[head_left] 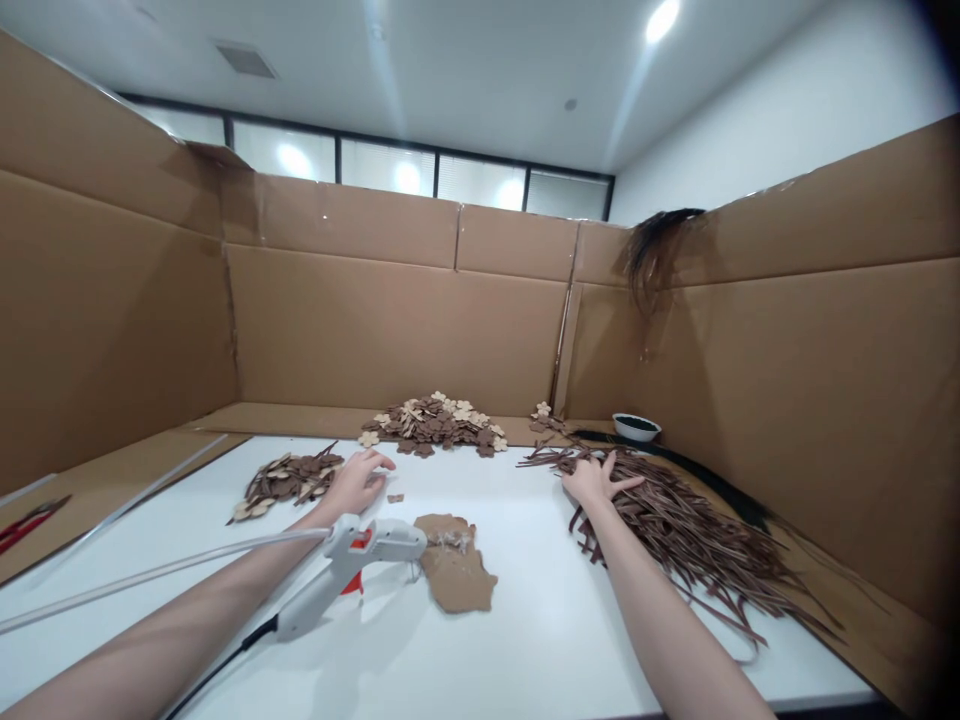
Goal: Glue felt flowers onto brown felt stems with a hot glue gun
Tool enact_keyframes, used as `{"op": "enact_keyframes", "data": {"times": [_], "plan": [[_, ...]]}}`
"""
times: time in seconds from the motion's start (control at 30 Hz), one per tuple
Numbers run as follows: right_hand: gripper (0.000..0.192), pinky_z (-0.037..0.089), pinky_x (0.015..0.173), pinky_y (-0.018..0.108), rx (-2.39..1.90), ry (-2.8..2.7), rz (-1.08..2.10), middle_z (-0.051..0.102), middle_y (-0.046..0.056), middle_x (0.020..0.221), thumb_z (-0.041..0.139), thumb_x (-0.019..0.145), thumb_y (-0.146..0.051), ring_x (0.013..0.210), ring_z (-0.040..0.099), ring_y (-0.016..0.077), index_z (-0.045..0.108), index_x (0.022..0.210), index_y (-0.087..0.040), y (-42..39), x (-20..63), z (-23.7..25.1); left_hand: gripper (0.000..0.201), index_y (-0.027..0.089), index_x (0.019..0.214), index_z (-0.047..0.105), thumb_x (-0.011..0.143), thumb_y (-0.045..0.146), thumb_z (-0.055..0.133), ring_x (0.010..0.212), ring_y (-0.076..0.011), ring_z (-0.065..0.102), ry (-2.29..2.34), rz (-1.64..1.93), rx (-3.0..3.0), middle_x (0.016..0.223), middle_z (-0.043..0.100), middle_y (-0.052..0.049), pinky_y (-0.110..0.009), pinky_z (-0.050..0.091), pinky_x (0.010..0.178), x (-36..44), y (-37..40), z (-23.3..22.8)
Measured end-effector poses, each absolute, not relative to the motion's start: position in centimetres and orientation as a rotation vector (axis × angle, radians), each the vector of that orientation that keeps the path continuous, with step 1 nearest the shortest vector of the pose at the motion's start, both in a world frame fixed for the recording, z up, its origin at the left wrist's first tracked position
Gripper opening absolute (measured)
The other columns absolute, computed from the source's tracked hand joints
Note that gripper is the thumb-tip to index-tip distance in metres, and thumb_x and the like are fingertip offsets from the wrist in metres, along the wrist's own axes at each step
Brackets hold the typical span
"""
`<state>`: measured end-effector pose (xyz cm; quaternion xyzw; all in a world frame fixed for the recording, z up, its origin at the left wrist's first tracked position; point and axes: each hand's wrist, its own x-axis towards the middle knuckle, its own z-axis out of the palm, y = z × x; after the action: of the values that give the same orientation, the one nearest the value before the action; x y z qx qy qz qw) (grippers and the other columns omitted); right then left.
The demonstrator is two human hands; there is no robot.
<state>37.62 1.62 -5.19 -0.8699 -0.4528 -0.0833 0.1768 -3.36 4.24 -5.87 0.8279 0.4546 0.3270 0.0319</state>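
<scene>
My right hand (598,480) lies with fingers spread on the left end of a big heap of thin brown strips (690,520). Over on the left, my left hand (365,478) rests near the white table top with its fingers apart, holding nothing I can see. Just left of it is a small pile of brown and cream pieces with stems (289,477). A white glue gun (352,565) stands between my arms, its nozzle over a torn piece of brown cardboard (459,585) with dried glue on it. A tiny brown scrap (396,498) lies beside my left hand.
Flower-shaped cutouts (439,425) are heaped at the back, with a few more to their right. A white bowl (636,428) of dark stuff sits at the back right. Red-handled pliers (30,525) lie far left. Cardboard walls (397,330) enclose the table.
</scene>
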Motion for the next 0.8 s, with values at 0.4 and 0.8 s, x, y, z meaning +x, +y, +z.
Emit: {"op": "enact_keyframes", "data": {"times": [0.4,0.8], "plan": [[0.030,-0.003,0.099,0.077,-2.409,-1.213,-0.201,0.059,0.009,0.129,0.052,0.075,-0.012,0.145,0.008,0.0277,0.074,0.089,-0.026,1.2,38.3,-4.2,0.028,0.017,0.093,0.066,0.075,0.019,0.046,0.103,-0.0280,0.056,1.393,1.029,2.531,0.104,0.064,-0.010,-0.042,0.042,0.093,-3.5,4.7,-6.3],[0.018,-0.010,0.096,0.076,-2.086,-1.157,-0.247,0.062,0.009,0.127,0.059,0.082,-0.029,0.142,0.015,0.0352,0.074,0.076,-0.024,1.7,38.9,-3.4,0.027,0.017,0.093,0.067,0.074,0.020,0.048,0.102,-0.0276,0.058,1.372,1.001,2.491,0.102,0.065,-0.010,-0.040,0.042,0.092,-3.3,4.4,-5.9]]}}
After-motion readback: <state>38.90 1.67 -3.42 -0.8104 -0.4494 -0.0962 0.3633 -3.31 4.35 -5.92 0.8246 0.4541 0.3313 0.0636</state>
